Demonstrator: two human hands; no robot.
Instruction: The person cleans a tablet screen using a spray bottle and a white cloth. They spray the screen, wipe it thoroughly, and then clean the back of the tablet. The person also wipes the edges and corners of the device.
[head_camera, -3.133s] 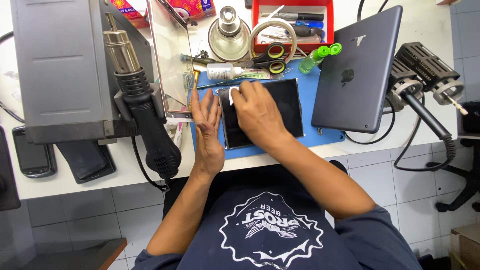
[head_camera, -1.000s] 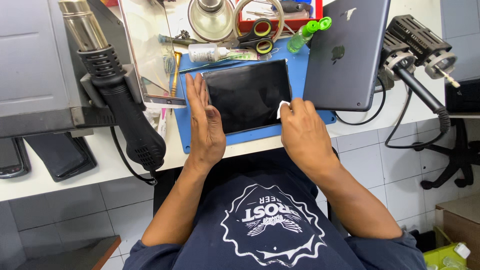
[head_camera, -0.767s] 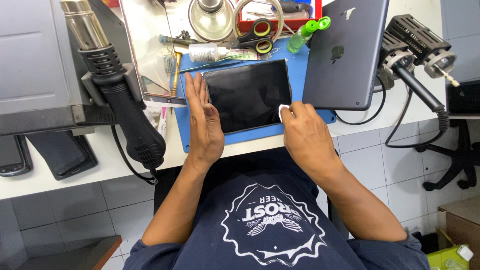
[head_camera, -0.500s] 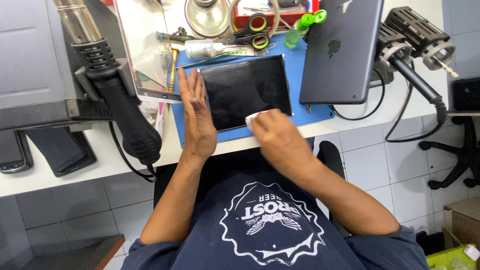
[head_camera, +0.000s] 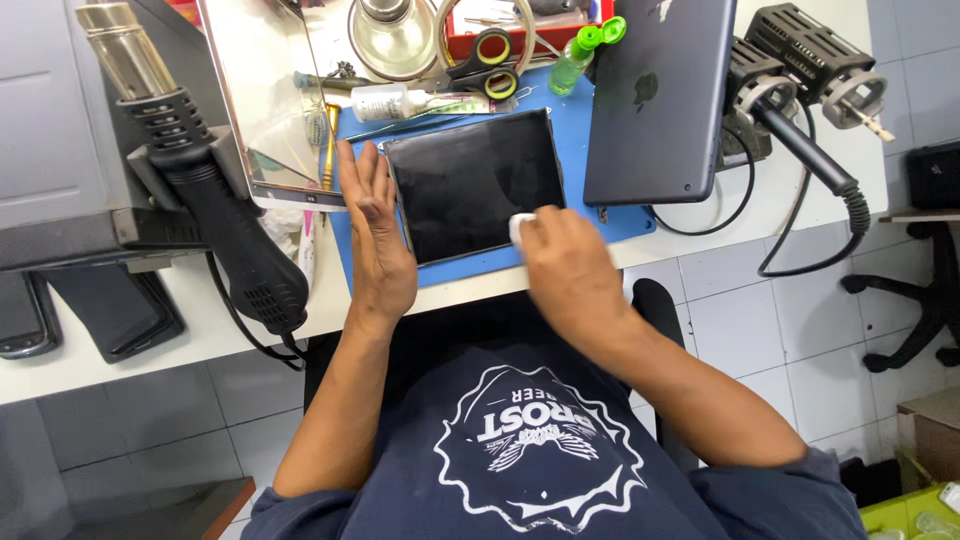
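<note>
A black tablet screen panel (head_camera: 470, 185) lies flat on a blue work mat (head_camera: 600, 150) on the white bench. My left hand (head_camera: 375, 235) rests flat with fingers together along the panel's left edge, pressing on the mat beside it. My right hand (head_camera: 565, 265) is closed on a small white wipe (head_camera: 520, 228) and presses it against the panel's near right corner; the hand is motion-blurred.
A dark grey tablet back shell (head_camera: 660, 95) lies to the right. A hot-air gun (head_camera: 215, 215) hangs at the left by a grey station (head_camera: 60, 130). Scissors (head_camera: 490, 70), a white bottle (head_camera: 395, 102), a green-capped bottle (head_camera: 580, 55) and a red tray sit behind the mat.
My right hand has swept the wipe across the panel, from the upper left area to the right edge and down to the near right corner. My left hand stayed along the left edge.
</note>
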